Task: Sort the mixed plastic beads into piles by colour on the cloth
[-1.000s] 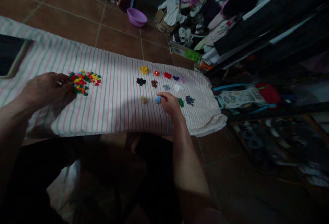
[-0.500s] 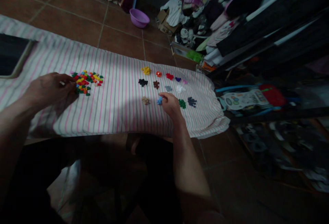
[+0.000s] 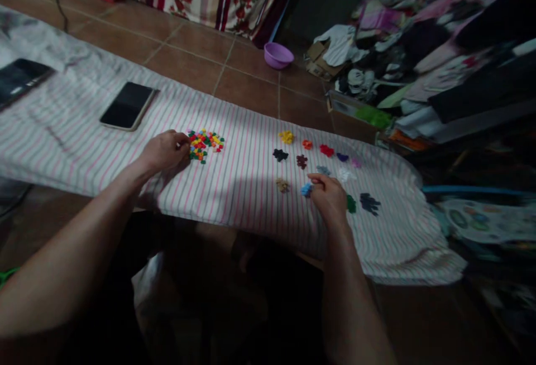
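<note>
My left hand (image 3: 167, 150) rests at the near left edge of a mixed pile of small colored toy bricks (image 3: 205, 142). Its fingers are curled together, and what they pinch, if anything, is hidden. My right hand (image 3: 329, 189) hovers by a little heap of light blue bricks (image 3: 306, 190), thumb and fingers bent close together. Whatever lies between those fingertips is too small to make out. Around it sit single-color heaps: tan (image 3: 282, 185), brown (image 3: 301, 161), grey (image 3: 323, 170), white (image 3: 347, 174) and green (image 3: 350, 203), the green one partly covered by my hand.
A striped cloth (image 3: 243, 175) covers the long table. Farther back are yellow (image 3: 286, 137), orange (image 3: 307, 144), red (image 3: 326, 150) and black (image 3: 280, 155) heaps. A phone (image 3: 128, 106) lies left of the mixed pile. Beyond the table, a purple basin (image 3: 278, 55) stands on the tiled floor.
The view has swung left, so everything appears shifted to the right and the whole phone now shows. Both hands stay by the same piles, with fingers bent much as before.
</note>
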`<state>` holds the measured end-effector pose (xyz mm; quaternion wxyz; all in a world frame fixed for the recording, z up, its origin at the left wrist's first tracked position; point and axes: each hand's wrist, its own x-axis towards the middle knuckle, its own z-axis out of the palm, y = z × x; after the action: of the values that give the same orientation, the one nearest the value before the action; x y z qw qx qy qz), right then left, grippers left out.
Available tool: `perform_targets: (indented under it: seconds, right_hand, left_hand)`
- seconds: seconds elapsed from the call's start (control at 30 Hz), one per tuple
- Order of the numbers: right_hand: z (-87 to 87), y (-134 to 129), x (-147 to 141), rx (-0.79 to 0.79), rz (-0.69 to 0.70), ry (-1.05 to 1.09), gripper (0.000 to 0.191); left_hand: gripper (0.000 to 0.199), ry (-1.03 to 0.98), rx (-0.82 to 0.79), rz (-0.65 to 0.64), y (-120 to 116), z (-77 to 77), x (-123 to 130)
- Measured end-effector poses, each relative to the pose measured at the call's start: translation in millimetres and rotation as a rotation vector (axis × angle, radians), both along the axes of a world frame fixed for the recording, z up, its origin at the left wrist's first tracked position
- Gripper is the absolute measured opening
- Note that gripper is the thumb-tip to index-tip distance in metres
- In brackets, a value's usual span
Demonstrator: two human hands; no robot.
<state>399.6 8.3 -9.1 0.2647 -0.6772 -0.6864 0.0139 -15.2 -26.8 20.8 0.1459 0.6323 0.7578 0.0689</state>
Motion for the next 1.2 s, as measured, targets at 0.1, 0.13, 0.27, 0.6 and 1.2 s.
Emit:
perform_targets:
  seconds: [0.1,0.13,0.27,0.6,1.2]
  right_hand:
    - [5.2,2.6,-14.0,0.18,0.045,0.029,0.033]
    - [7.0,3.1,-21.9,0.226,0.066,0.045,0.032]
    - [8.9,6.6,-63.3,0.284,0.195,0.089,0.03]
    - [-4.6,3.5,-162.4,0.054,0.637,0.16,0.028]
    - [-11.7,-4.0,-246.1,-0.12,0.64,0.078,0.026]
  left_hand:
    - [0.041,-0.016,0.044,-0.03,1.8,-6.7,-4.4]
    - [0.041,-0.028,0.055,-0.04,2.1,-8.0,-5.2]
    - [0.039,-0.065,0.071,-0.058,1.4,-7.7,-5.6]
    - [0.038,-0.15,0.017,-0.084,-3.3,-1.2,-10.6]
    - [0.033,-0.095,0.009,-0.158,-10.8,-5.9,-10.1]
